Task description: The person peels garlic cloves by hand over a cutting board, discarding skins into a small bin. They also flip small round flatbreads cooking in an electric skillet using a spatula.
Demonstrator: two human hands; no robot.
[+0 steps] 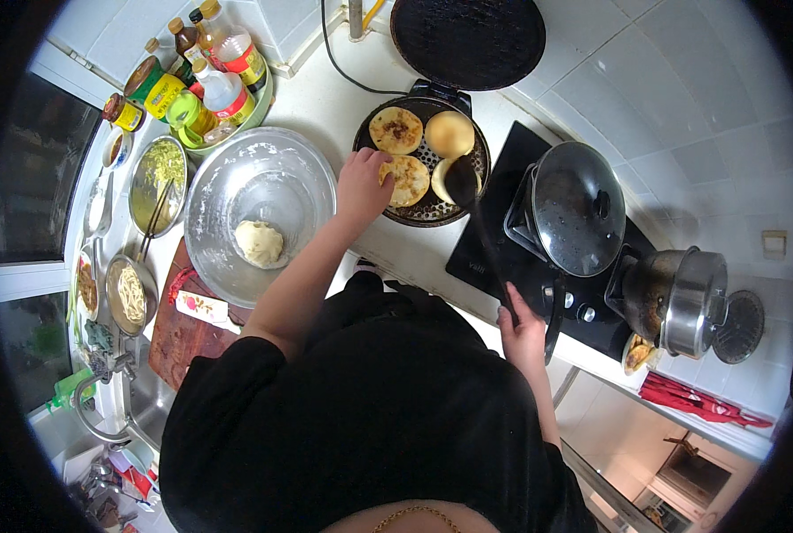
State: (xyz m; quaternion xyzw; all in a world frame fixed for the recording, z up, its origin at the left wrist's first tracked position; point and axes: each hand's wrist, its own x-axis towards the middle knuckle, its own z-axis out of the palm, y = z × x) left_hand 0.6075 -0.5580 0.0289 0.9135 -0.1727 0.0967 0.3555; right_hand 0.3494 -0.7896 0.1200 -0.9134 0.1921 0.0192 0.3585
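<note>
An electric griddle (pixel 387 212) with its lid raised holds several round flatbreads. Two of them, the upper left flatbread (pixel 395 130) and the lower left flatbread (pixel 408 181), show browned spots. At the upper right lies a paler, slightly blurred flatbread (pixel 450 133). My left hand (pixel 366 183) touches the left edge of the lower left flatbread with its fingertips. In my right hand (pixel 524 333) is the handle of a dark spatula (pixel 462 181). Its blurred blade covers part of the lower right flatbread (pixel 442 181); whether it is over or under that bread's edge, I cannot tell.
A large metal basin (pixel 290 153) with a dough lump (pixel 259 243) stands left of the griddle. Beyond it are seasoning bottles (pixel 226 93), bowls and a wooden cutting board (pixel 183 340). On the right, a lidded pan (pixel 576 206) and a metal pot (pixel 693 303) occupy the black cooktop (pixel 483 256).
</note>
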